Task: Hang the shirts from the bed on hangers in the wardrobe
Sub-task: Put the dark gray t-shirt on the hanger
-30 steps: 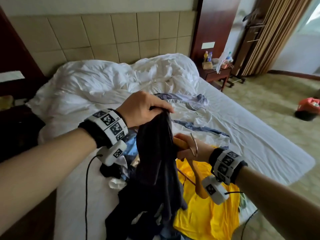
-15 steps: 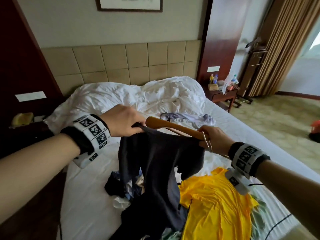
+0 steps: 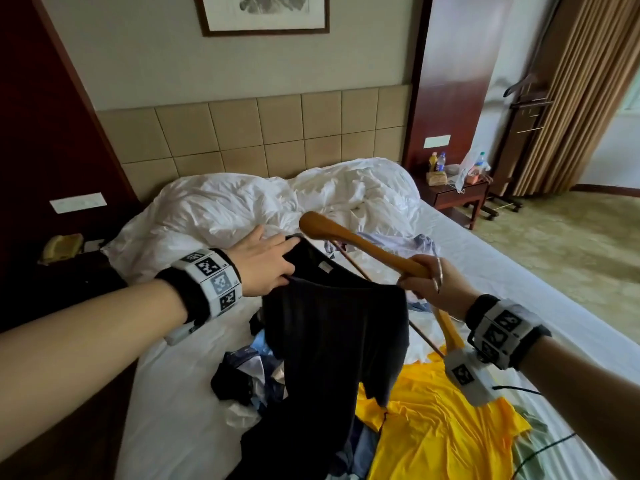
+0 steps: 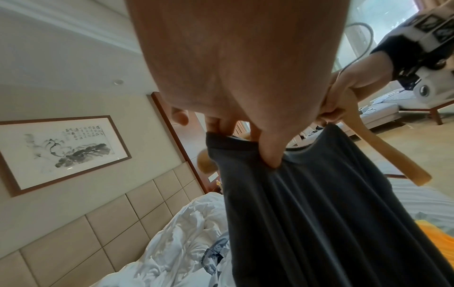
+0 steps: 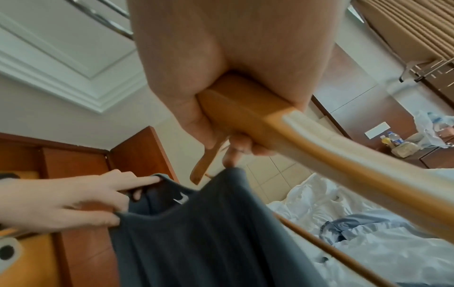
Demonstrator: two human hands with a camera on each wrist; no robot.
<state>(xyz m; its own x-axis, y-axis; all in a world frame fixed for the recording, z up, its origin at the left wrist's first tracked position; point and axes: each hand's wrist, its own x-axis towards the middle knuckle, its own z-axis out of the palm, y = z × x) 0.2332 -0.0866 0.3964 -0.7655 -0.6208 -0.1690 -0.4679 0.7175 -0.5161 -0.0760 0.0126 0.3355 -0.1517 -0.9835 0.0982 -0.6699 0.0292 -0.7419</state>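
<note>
A dark shirt (image 3: pixel 332 341) hangs over the bed between my two hands. My left hand (image 3: pixel 291 261) pinches the left side of its collar, fingers stretched into the neck opening, thumb (image 4: pixel 270 155) on the front edge. My right hand (image 3: pixel 419 282) grips a wooden hanger (image 3: pixel 346 237) at its middle, the metal hook between its fingers, and a fingertip holds the collar's right side (image 5: pixel 230 165). One hanger arm points up and left just above the open collar; the other slants down behind my right wrist. In the right wrist view the hanger (image 5: pixel 319 147) runs off to the right.
A yellow shirt (image 3: pixel 433 427) lies on the bed (image 3: pixel 519 289) under my right arm, with a heap of mixed clothes (image 3: pixel 249 375) beside it and a pale blue shirt (image 3: pixel 415 242) further back. A crumpled white duvet (image 3: pixel 277 202) covers the head end. A nightstand (image 3: pixel 457 195) with bottles stands right.
The shirt and hanger have risen off the bed. My left hand went from a closed fist on bunched fabric to stretched fingers spreading the collar. The hanger's arm now points above the neck opening.
</note>
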